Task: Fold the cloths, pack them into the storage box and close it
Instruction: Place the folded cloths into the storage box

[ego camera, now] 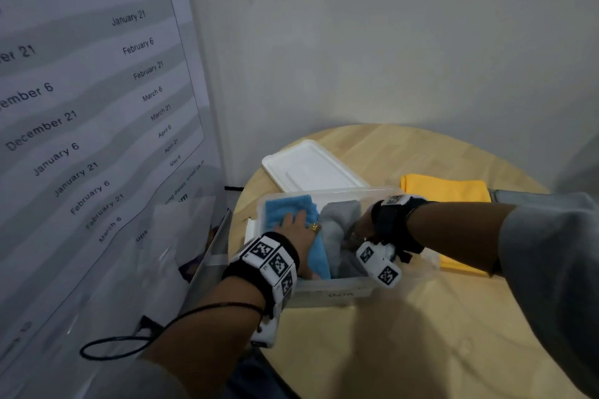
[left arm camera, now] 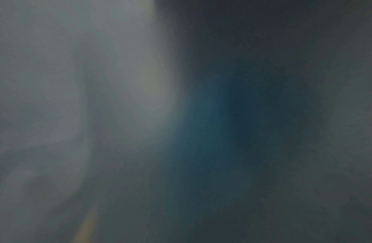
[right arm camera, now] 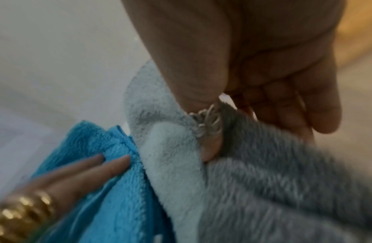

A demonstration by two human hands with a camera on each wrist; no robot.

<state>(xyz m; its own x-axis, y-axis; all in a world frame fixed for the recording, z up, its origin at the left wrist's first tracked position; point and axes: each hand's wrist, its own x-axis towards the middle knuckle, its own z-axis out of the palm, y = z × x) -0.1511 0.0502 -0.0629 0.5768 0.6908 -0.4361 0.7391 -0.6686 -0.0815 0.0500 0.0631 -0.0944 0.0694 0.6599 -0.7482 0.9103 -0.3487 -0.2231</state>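
Both hands are down inside the clear storage box point(ego camera: 327, 291), which sits open on the round wooden table point(ego camera: 405, 327), toward its left edge. The left hand point(ego camera: 299, 225) lies flat on the blue cloth point(ego camera: 285, 209), fingers point(right arm camera: 110, 166) straight and spread, pressing it down against the left end of the box; a gold ring point(right arm camera: 33, 205) shows on one finger. The left wrist view is only a dark blur with a trace of blue.

The right hand point(right arm camera: 243, 78) reaches in from the right side and has the grey cloth point(ego camera: 340, 220) in a pinch: the thumb, wearing a silver ring point(right arm camera: 207, 123), is pushed into a fold of the fleece with the fingers curled behind it. The grey cloth sits just beside the blue one, touching it along the middle of the box.

The white lid point(ego camera: 311, 168) lies flat on the table beyond the box, toward the far left edge. A yellow cloth point(ego camera: 447, 191) lies flat on the table just right of the box, partly under the right forearm.
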